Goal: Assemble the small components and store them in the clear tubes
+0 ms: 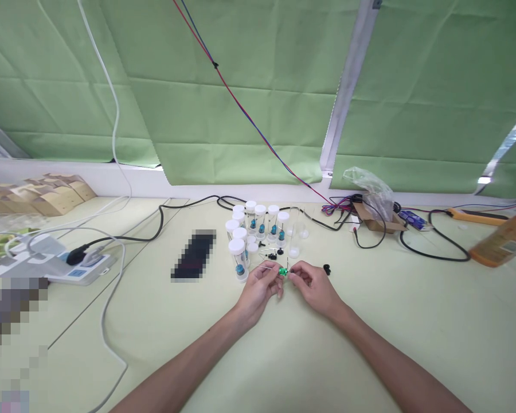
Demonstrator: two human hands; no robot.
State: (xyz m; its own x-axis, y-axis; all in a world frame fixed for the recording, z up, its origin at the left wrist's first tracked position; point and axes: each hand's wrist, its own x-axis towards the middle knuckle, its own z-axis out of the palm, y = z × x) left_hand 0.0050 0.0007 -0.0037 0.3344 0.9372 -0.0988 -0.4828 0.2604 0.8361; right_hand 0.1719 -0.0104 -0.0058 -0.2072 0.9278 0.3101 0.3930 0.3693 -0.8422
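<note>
My left hand [261,287] pinches a small bright green part [282,271] with a thin pale rod running out to the left. Close against its right side, my right hand [312,284] has thumb and forefinger pressed together at a tiny dark piece, too small to name. Just beyond the hands lie several small black parts [272,256] and thin metal rods. Clear tubes with white caps [237,248] stand upright behind and to the left, holding blue parts. An uncapped clear tube [294,244] stands at their right. Another black piece [327,269] lies beside my right hand.
A blurred-out dark rectangle [194,255] lies left of the tubes. Farther left is a white power strip [83,269] with cables. An open cardboard box [379,221] with a plastic bag sits at the back right, near an orange bottle [503,241].
</note>
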